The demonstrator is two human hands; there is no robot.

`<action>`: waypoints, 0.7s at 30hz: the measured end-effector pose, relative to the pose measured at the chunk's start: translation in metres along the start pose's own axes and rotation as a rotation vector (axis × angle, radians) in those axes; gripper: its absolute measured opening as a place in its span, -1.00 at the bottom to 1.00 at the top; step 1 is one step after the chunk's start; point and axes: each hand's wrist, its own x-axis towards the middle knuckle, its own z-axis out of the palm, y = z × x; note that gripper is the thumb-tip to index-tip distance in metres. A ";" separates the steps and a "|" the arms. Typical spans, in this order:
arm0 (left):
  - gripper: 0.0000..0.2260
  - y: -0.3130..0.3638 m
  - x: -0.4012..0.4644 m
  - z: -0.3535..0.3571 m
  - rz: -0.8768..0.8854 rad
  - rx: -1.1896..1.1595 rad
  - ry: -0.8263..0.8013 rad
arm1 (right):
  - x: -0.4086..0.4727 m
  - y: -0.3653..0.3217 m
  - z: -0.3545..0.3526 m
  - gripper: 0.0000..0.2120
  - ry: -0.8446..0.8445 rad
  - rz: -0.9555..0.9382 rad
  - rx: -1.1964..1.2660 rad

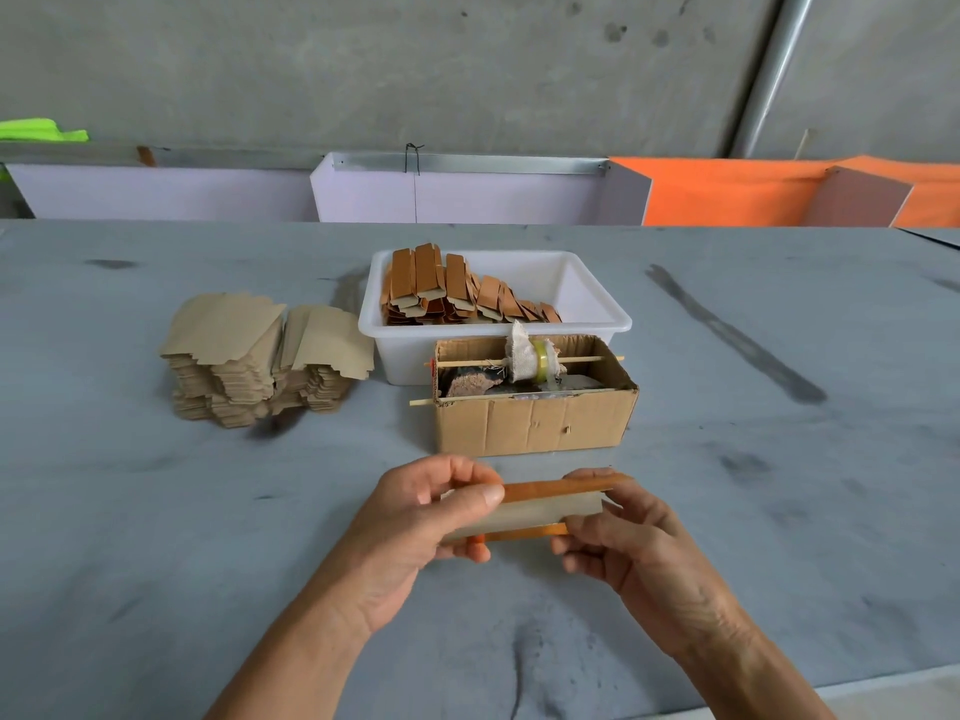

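Over smudged grey table (156, 511) | flat carton (540, 511) held | concrete wall (363, 70) behind

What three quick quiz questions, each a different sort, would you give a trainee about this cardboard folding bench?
1. True or false: the left hand and the right hand both hold the cardboard piece.
2. Where is the stack of flat blanks relative to the white tub? A, to its left; B, to its right; C, inside it.
3. Fill in: the tape roll is threaded on a ___ laid across the cardboard box.
Key: 1 true; 2 A; 3 stick.
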 end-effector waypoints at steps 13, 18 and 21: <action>-0.77 -0.004 0.007 0.005 -0.017 0.180 0.179 | -0.014 -0.003 0.000 -0.51 -0.098 -0.058 0.009; -0.77 -0.002 0.009 0.005 0.021 0.190 0.176 | -0.013 0.000 0.001 -0.70 -0.004 -0.108 -0.035; -0.77 -0.003 0.007 0.008 0.037 0.199 0.152 | -0.011 0.006 0.003 -0.82 0.118 -0.105 -0.029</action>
